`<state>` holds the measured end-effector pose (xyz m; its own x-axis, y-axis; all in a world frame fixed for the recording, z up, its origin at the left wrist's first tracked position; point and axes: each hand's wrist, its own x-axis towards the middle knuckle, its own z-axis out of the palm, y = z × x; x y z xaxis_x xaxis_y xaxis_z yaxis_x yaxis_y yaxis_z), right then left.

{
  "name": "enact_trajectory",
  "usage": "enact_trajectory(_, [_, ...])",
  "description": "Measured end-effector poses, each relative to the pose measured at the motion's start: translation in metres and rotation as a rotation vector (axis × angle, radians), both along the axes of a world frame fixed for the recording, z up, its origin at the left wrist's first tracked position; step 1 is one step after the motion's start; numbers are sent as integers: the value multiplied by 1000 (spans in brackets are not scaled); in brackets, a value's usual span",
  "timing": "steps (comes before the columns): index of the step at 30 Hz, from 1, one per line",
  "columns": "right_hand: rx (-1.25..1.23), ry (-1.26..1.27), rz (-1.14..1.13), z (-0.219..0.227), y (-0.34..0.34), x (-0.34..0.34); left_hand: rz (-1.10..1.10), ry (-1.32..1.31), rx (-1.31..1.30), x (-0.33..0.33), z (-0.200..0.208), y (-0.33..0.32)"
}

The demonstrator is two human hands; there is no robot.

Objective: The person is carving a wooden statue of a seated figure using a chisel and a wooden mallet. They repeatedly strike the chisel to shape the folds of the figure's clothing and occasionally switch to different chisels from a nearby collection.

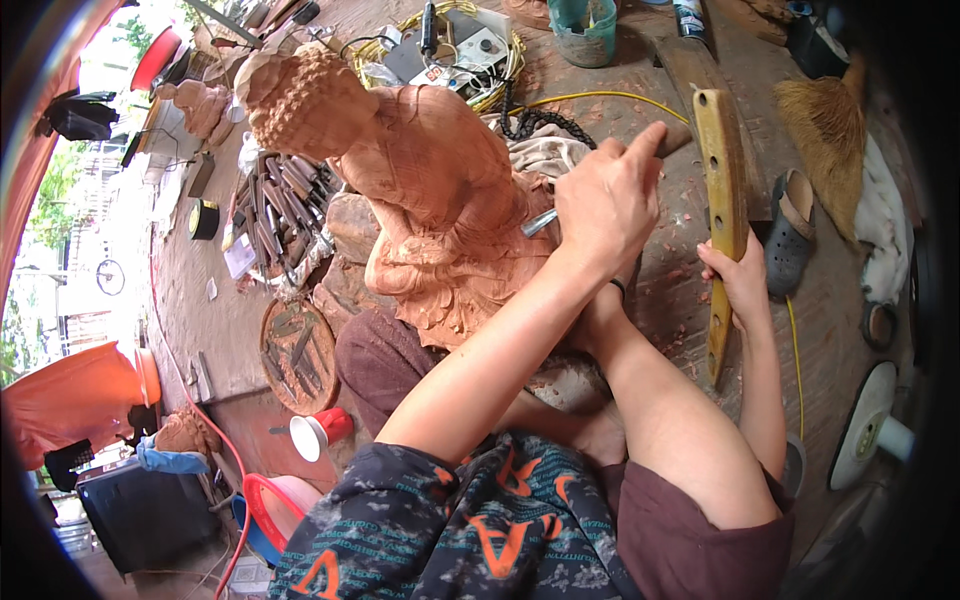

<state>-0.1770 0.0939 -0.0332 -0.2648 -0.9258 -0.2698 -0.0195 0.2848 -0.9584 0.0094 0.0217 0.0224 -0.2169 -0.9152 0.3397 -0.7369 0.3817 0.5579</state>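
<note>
A carved reddish wooden figure [430, 150] with a curly-textured head leans before me, its lower part cut in folds. My left hand [612, 198] is closed around a chisel; the metal blade [540, 222] points at the figure's side, and the handle end [676, 138] sticks out beyond my fingers. Whether the blade's edge touches the wood, I cannot tell. To the right, my right hand [740, 275] grips a long yellowish wooden bat [722, 190] with a row of dark holes, held upright apart from the chisel.
Many carving tools [285, 205] lie heaped left of the figure, near a round tray [300, 385] of blades. A control box [470, 55] with coiled cables and a green cup [583, 35] stand behind. Rightward are a grey clog [790, 235] and a straw broom [822, 140]. My bare leg [665, 410] is close by.
</note>
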Motion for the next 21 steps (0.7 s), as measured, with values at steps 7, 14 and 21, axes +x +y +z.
enact_trajectory(7, [16, -114, -67, 0, 3, -7, -71, -28, 112, -14, -11, -1])
enact_trajectory(14, [61, -235, -109, -16, 15, -3, -83, -102, 200, -11, -11, -2])
enact_trajectory(21, [168, -83, 42, -29, 23, 7, -68, -116, 223, -7, -12, -4])
